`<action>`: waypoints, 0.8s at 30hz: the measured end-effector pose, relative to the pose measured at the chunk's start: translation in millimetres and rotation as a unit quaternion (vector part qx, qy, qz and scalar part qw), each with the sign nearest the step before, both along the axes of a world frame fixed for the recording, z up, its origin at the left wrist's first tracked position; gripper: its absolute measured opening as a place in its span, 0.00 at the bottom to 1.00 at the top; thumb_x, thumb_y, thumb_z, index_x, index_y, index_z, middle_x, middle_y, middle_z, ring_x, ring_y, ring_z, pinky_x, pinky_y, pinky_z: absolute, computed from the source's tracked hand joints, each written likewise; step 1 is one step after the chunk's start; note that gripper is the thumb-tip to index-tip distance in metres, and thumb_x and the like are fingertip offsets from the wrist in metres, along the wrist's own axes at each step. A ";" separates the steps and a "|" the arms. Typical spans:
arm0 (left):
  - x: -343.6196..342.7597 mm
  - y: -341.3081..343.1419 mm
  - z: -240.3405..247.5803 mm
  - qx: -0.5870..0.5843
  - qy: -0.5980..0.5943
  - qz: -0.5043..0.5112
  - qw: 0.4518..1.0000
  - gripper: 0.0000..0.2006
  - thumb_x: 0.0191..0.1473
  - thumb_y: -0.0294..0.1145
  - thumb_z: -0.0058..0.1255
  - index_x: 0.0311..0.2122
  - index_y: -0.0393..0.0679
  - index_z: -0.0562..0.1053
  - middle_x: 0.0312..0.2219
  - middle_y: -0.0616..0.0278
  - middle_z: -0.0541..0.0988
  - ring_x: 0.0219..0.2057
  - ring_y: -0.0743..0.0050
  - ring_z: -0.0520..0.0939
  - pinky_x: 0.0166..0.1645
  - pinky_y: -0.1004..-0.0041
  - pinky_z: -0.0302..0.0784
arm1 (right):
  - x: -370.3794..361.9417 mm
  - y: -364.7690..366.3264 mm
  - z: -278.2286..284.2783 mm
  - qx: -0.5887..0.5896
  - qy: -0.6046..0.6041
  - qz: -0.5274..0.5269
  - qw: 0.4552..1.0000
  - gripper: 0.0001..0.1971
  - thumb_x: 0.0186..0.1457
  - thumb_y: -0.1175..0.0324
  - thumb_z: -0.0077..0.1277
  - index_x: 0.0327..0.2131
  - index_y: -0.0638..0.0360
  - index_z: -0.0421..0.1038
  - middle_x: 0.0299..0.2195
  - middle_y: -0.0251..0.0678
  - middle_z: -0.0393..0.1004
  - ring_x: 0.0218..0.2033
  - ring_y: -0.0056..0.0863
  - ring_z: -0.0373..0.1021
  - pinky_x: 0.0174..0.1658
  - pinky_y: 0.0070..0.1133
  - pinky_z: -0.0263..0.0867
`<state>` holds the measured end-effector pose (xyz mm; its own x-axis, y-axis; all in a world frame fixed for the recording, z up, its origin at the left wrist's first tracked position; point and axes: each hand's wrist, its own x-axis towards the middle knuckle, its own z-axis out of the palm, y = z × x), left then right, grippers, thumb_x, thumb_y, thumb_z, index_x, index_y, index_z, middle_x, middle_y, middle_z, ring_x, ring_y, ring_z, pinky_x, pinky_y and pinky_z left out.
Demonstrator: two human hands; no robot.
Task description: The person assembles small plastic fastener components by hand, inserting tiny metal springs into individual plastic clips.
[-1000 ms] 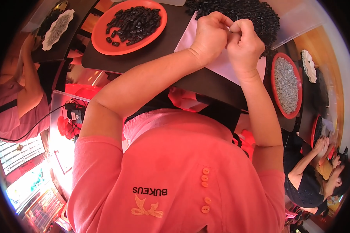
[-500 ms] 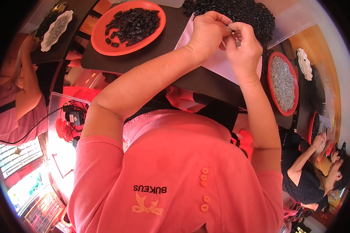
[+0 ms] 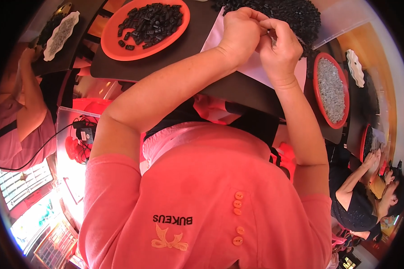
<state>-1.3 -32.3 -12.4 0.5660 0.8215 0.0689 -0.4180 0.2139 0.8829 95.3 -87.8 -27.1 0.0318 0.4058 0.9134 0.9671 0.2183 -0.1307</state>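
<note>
My left hand and my right hand meet above a pale sheet on the dark table. The fingertips of both are pinched together. Whatever lies between them is hidden by the fingers and too small to name. Just beyond my hands spreads a big heap of small black plastic pieces. To the left, an orange-red plate holds many of the same kind of black pieces. A red oval tray full of small clear pieces stands to the right of my right forearm.
A dark tabletop runs between plate and sheet. A white wavy-edged dish lies at the far right. Co-workers sit on both sides, one by a white dish of clear pieces. A clear bin with cables and a black adapter stands lower left.
Both hands stay pinched together over the sheet, the fingertips drawn closer and higher. The small thing glimpsed between them before is now covered. The whole view has shifted slightly.
</note>
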 end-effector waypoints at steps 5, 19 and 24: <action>-0.2 4.9 2.1 0.014 0.012 -0.043 0.999 0.06 0.46 0.18 0.47 0.32 0.31 0.71 0.24 0.54 0.77 0.23 0.69 0.79 0.23 0.72 0.76 | 9.2 -1.7 -1.8 0.010 0.054 -0.004 0.998 0.12 0.33 0.81 0.49 0.26 0.54 0.70 0.22 0.28 0.73 0.21 0.29 0.70 0.25 0.23 0.65; -0.7 10.8 1.9 0.014 0.054 -0.097 0.994 0.07 0.52 0.25 0.51 0.31 0.31 0.74 0.22 0.57 0.77 0.21 0.71 0.78 0.25 0.74 0.73 | 13.9 -10.7 5.1 0.017 0.024 -0.022 0.999 0.11 0.35 0.79 0.51 0.27 0.53 0.71 0.23 0.29 0.73 0.22 0.29 0.69 0.25 0.23 0.65; -1.8 10.4 4.3 0.022 0.062 -0.113 0.991 0.07 0.52 0.26 0.51 0.31 0.31 0.74 0.22 0.55 0.77 0.20 0.68 0.78 0.22 0.74 0.72 | 7.4 -23.9 19.3 -0.050 0.213 0.074 0.973 0.11 0.45 0.84 0.48 0.33 0.58 0.73 0.27 0.32 0.75 0.26 0.19 0.72 0.31 0.16 0.68</action>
